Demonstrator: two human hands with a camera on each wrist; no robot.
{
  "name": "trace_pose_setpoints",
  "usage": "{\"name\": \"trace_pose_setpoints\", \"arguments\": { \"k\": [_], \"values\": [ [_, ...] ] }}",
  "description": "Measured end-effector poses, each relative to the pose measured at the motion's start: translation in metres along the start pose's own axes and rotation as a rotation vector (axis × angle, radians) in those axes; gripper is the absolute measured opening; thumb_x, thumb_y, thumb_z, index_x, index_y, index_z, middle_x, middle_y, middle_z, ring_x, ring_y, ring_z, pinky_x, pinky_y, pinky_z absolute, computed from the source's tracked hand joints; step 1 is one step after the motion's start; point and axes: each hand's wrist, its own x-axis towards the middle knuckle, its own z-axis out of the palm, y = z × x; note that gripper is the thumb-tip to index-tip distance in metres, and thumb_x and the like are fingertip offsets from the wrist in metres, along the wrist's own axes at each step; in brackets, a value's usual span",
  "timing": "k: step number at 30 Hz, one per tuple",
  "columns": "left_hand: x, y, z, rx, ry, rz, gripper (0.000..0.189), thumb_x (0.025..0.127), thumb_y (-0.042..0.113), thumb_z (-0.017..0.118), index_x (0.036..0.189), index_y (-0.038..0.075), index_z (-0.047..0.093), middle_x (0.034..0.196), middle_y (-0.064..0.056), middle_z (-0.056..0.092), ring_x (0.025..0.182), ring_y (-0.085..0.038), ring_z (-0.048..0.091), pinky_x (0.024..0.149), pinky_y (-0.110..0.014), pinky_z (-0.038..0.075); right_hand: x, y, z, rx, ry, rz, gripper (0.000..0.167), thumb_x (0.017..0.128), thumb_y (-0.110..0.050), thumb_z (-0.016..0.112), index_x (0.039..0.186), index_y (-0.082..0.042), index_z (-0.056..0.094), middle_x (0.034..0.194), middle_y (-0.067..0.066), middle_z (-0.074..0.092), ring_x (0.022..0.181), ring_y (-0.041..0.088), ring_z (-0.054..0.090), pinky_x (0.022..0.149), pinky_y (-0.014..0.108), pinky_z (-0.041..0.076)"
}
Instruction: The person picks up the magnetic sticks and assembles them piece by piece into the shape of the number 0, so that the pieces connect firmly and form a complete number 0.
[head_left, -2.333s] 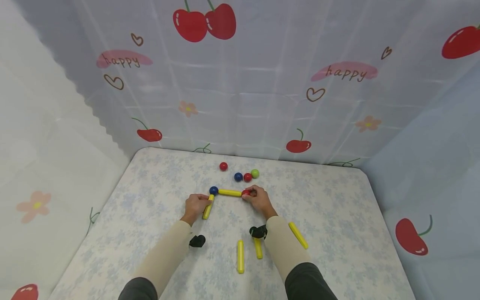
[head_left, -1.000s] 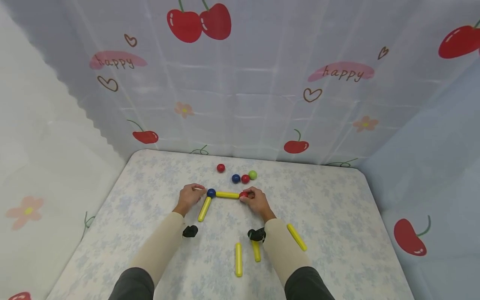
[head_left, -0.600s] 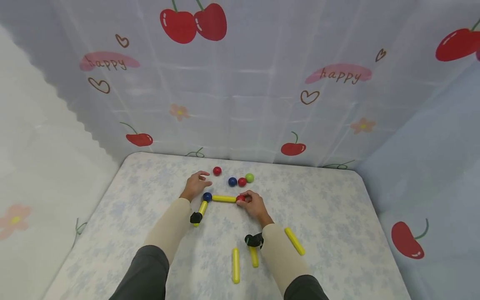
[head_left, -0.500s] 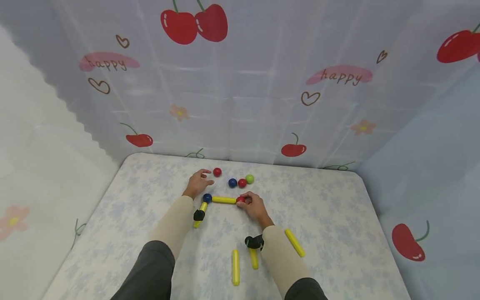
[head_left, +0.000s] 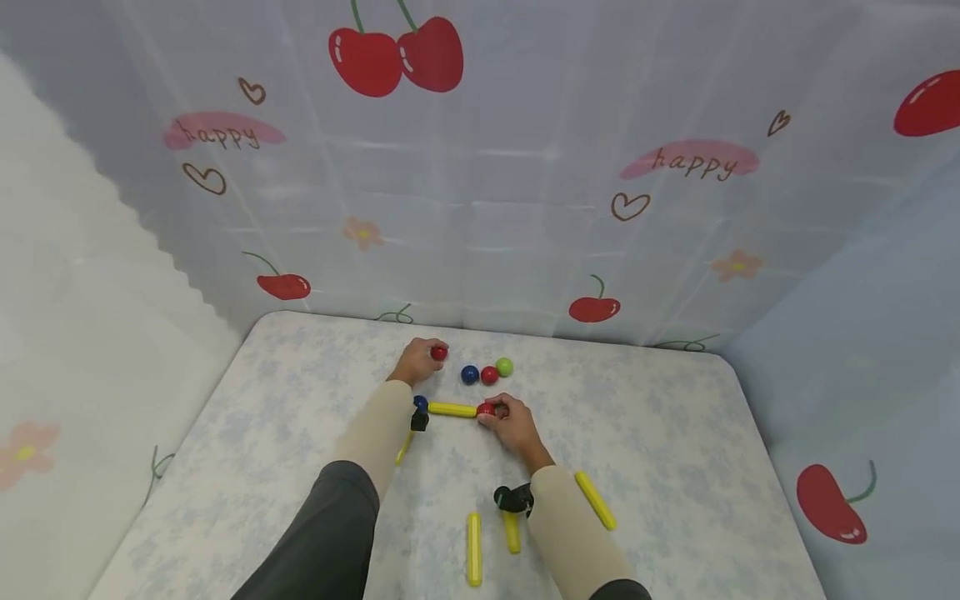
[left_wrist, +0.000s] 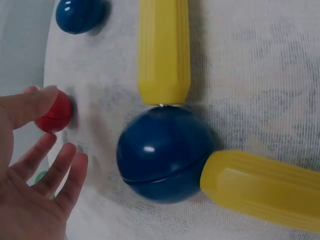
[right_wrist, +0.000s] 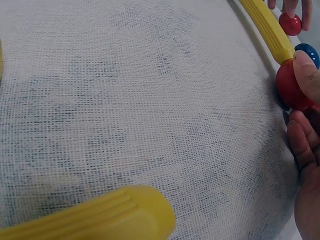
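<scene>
My left hand (head_left: 418, 362) pinches a loose red ball (left_wrist: 59, 114) at the back of the table, thumb on its near side. My right hand (head_left: 517, 427) grips another red ball (right_wrist: 290, 85), which touches the end of a yellow rod (head_left: 452, 409). That rod's other end meets a blue ball (left_wrist: 165, 155). A second yellow rod (left_wrist: 265, 190) joins the same blue ball and slants toward me, partly hidden under my left wrist camera in the head view.
Behind the rods lie a blue ball (head_left: 469, 374), a red ball (head_left: 489, 375) and a green ball (head_left: 504, 367). Nearer me are yellow rods: one upright in view (head_left: 474, 548), a shorter-looking one (head_left: 512, 533) and a slanted one (head_left: 596, 500). A patterned curtain (head_left: 540, 250) stands behind.
My left hand has let go of the near yellow rod, moved up past the blue ball, and taken hold of the loose red ball. My right hand stays on its red ball.
</scene>
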Motion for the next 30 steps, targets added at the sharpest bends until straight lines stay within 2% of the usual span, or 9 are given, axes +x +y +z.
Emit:
{"name": "trace_pose_setpoints", "arguments": {
  "k": [3,5,7,10,15,18,23,26,30],
  "values": [
    [0.001,-0.003,0.000,0.070,-0.009,-0.037,0.015,0.090,0.003,0.064,0.105,0.007,0.063,0.104,-0.013,0.060,0.095,-0.027,0.055,0.085,-0.035,0.048,-0.001,0.000,0.001,0.011,-0.010,-0.003,0.033,0.087,-0.023,0.073,0.115,-0.008,0.064,0.093,0.005,0.061,0.080,0.018,0.051,0.068,0.028,0.044],
    [0.001,-0.005,0.000,0.118,-0.012,-0.047,0.006,0.091,0.005,0.063,0.096,0.007,0.059,0.091,-0.009,0.058,0.084,-0.023,0.053,0.074,-0.032,0.045,0.000,0.000,0.002,0.020,-0.006,0.001,0.032,0.086,-0.023,0.073,0.114,-0.009,0.064,0.093,0.004,0.061,0.080,0.018,0.051,0.068,0.028,0.044],
    [-0.001,-0.008,-0.002,0.150,-0.007,-0.053,0.006,0.092,0.006,0.062,0.093,0.008,0.056,0.085,-0.008,0.055,0.079,-0.023,0.050,0.069,-0.033,0.042,0.000,-0.001,0.003,0.025,-0.005,-0.003,0.032,0.087,-0.023,0.073,0.114,-0.008,0.064,0.093,0.005,0.061,0.080,0.018,0.051,0.069,0.029,0.044],
    [-0.006,-0.010,-0.005,0.153,0.023,-0.033,0.013,0.092,0.007,0.063,0.101,0.007,0.055,0.091,-0.009,0.056,0.083,-0.024,0.051,0.075,-0.035,0.045,0.000,-0.001,0.004,0.025,-0.003,-0.004,0.032,0.087,-0.023,0.073,0.114,-0.008,0.064,0.094,0.005,0.062,0.080,0.018,0.051,0.069,0.029,0.044],
    [-0.017,-0.011,-0.005,0.095,0.077,-0.036,0.034,0.090,0.011,0.067,0.121,0.007,0.054,0.115,-0.017,0.056,0.103,-0.030,0.055,0.091,-0.041,0.049,0.000,-0.002,0.001,0.016,-0.002,0.011,0.032,0.087,-0.022,0.073,0.114,-0.008,0.064,0.093,0.005,0.061,0.080,0.018,0.051,0.069,0.029,0.044],
    [-0.028,-0.012,-0.005,0.082,0.098,-0.010,0.037,0.089,0.014,0.069,0.123,0.005,0.057,0.118,-0.018,0.055,0.106,-0.030,0.055,0.091,-0.041,0.050,-0.001,-0.001,-0.001,0.005,-0.004,-0.001,0.032,0.087,-0.022,0.073,0.115,-0.008,0.064,0.092,0.005,0.060,0.079,0.018,0.050,0.068,0.029,0.043],
    [-0.054,-0.014,-0.014,0.054,0.124,0.099,0.036,0.088,0.021,0.072,0.118,0.004,0.061,0.108,-0.013,0.059,0.092,-0.025,0.058,0.079,-0.037,0.051,0.001,0.001,0.000,-0.012,0.003,-0.015,0.032,0.087,-0.023,0.073,0.115,-0.008,0.064,0.092,0.004,0.061,0.078,0.017,0.051,0.068,0.028,0.043],
    [-0.072,-0.017,-0.020,0.025,0.096,0.115,0.035,0.088,0.024,0.072,0.116,0.006,0.062,0.103,-0.009,0.062,0.085,-0.021,0.058,0.071,-0.033,0.051,0.001,0.000,0.000,-0.023,0.004,-0.031,0.033,0.088,-0.024,0.072,0.115,-0.008,0.064,0.094,0.005,0.062,0.079,0.017,0.052,0.068,0.029,0.044],
    [-0.096,-0.027,-0.021,-0.027,0.018,0.102,0.031,0.087,0.022,0.073,0.112,0.009,0.063,0.100,-0.005,0.062,0.081,-0.017,0.058,0.065,-0.029,0.049,-0.001,0.000,-0.001,-0.031,0.009,-0.024,0.032,0.089,-0.024,0.071,0.115,-0.008,0.064,0.097,0.006,0.062,0.081,0.019,0.052,0.071,0.031,0.045]
  ]
}}
